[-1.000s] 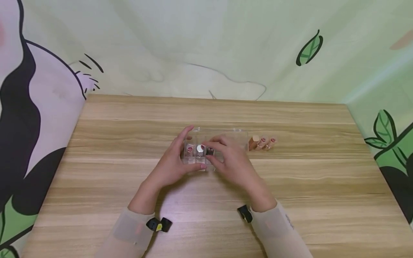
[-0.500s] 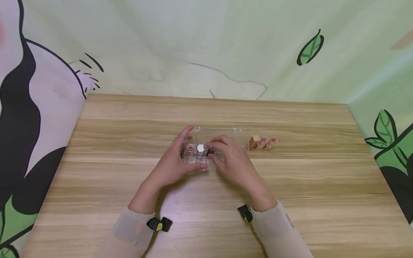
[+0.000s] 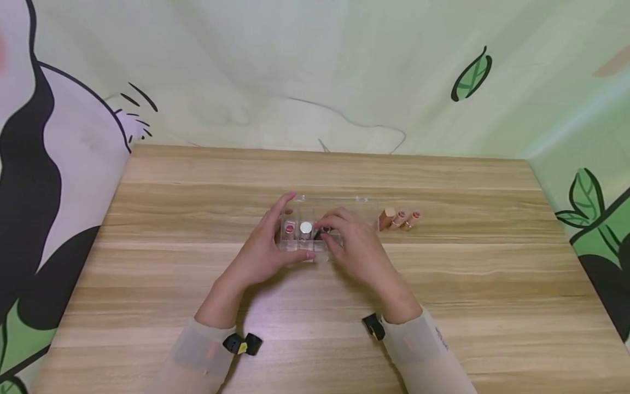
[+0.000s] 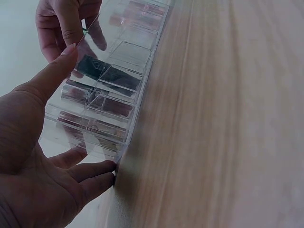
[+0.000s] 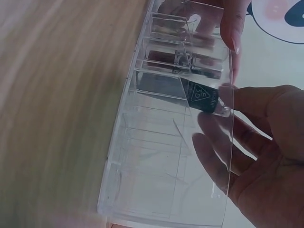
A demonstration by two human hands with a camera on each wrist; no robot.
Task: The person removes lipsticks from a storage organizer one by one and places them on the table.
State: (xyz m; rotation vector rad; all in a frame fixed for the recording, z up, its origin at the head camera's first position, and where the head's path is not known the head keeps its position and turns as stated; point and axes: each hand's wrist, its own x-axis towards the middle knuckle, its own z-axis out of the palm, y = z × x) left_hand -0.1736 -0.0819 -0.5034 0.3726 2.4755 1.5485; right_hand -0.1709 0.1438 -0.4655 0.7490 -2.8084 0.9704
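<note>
A clear divided lipstick organizer (image 3: 361, 205) stands on the table, its left end held by my left hand (image 3: 263, 249). The left thumb lies along the front wall while the other fingers reach round the end. My right hand (image 3: 356, 246) reaches in over the top and pinches the end of a dark lipstick tube (image 5: 202, 96) with a white triangle print. That tube leans at a slant in the third compartment from the left. Beside it are a silver-topped lipstick (image 3: 305, 230) and, leftmost, a pinkish-red-topped lipstick (image 3: 290, 230). The right palm and fingers hide part of the organizer in the head view.
Just right of the organizer stand a brown-gold lipstick (image 3: 386, 218) and two pink-topped lipsticks (image 3: 399, 219). They are on the wooden table (image 3: 315, 328), whose far edge meets a printed green backdrop (image 3: 246, 71).
The dark lipstick tube has tilted toward the right, with the right fingertips shifting slightly along with it. My left hand and the organizer stay in place.
</note>
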